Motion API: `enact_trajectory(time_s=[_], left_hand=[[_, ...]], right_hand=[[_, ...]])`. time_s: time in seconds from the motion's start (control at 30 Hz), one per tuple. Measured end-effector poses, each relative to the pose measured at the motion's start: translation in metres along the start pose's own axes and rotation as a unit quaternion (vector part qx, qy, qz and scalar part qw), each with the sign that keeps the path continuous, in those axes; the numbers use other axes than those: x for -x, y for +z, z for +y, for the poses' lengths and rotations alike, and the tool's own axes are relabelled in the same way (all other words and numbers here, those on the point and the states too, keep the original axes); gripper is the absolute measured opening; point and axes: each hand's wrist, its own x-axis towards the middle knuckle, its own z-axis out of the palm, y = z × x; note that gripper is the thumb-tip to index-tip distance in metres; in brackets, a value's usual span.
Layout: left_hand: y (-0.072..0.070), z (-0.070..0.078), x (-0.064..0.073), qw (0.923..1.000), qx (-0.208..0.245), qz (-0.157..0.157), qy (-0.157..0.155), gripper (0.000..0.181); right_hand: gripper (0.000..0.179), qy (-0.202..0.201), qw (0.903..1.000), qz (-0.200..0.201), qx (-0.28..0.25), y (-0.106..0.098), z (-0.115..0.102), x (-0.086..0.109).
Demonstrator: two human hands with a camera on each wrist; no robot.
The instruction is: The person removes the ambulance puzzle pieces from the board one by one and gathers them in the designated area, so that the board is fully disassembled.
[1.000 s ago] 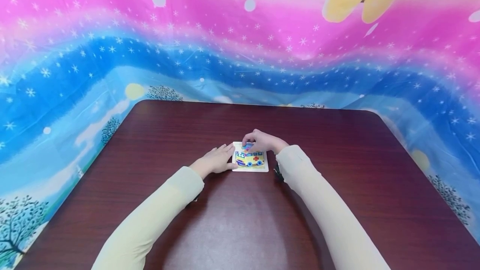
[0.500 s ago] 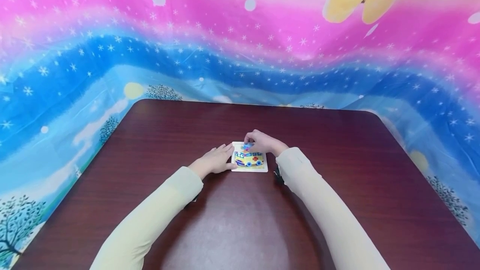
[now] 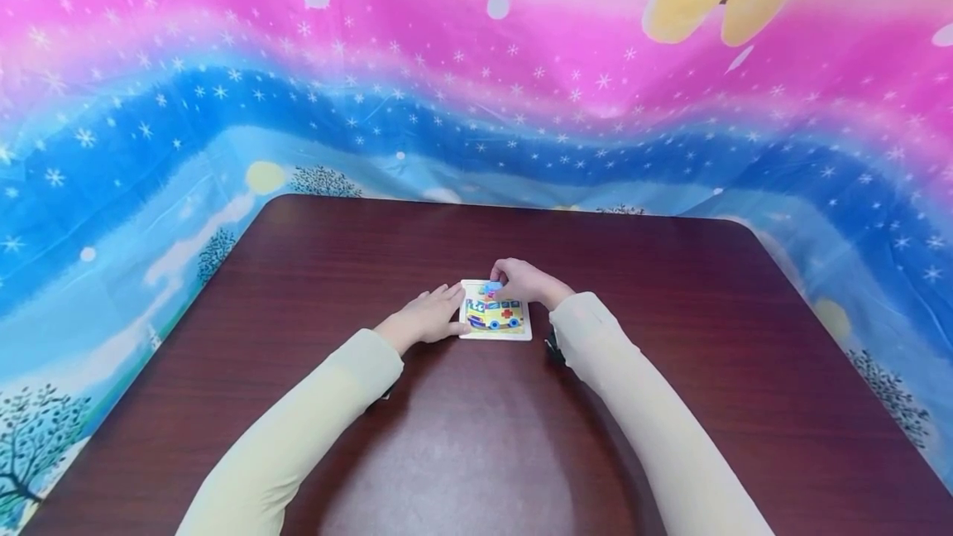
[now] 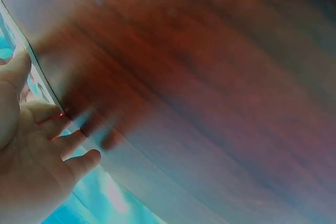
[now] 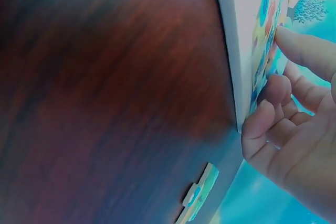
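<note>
A small square jigsaw puzzle board lies flat on the table, its white frame around a picture of a yellow ambulance. My left hand rests against the board's left edge, fingers and thumb spread along it; in the left wrist view the fingers look straight. Over the upper part of the picture, my right hand pinches a blue puzzle piece between thumb and fingers. The right wrist view shows the right hand's fingertips at the board's surface, with the held piece mostly hidden.
The dark brown table extends all around the board. One loose green and blue puzzle piece lies on the table beside the board in the right wrist view. A colourful printed cloth hangs behind the table.
My right hand has shifted slightly to the right over the top of the board, the blue puzzle piece moving with it. The left hand stays at the board's left edge.
</note>
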Motion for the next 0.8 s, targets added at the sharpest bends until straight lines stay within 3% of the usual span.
enact_trajectory(time_s=[0.27,0.43,0.8], left_hand=[[-0.002,0.002,0.002,0.9999,-0.005,0.01,0.003,0.07],[-0.002,0.003,0.003,0.9994,-0.02,0.024,0.013,0.064],[-0.003,0.006,0.006,0.9953,-0.038,0.028,0.084,0.047]], right_hand=[[0.015,-0.03,0.999,0.0,-0.034,-0.002,0.006,0.002],[0.008,-0.015,0.9964,0.012,-0.083,-0.005,0.01,0.003],[0.007,0.009,0.9941,0.037,-0.101,-0.002,0.015,0.003]])
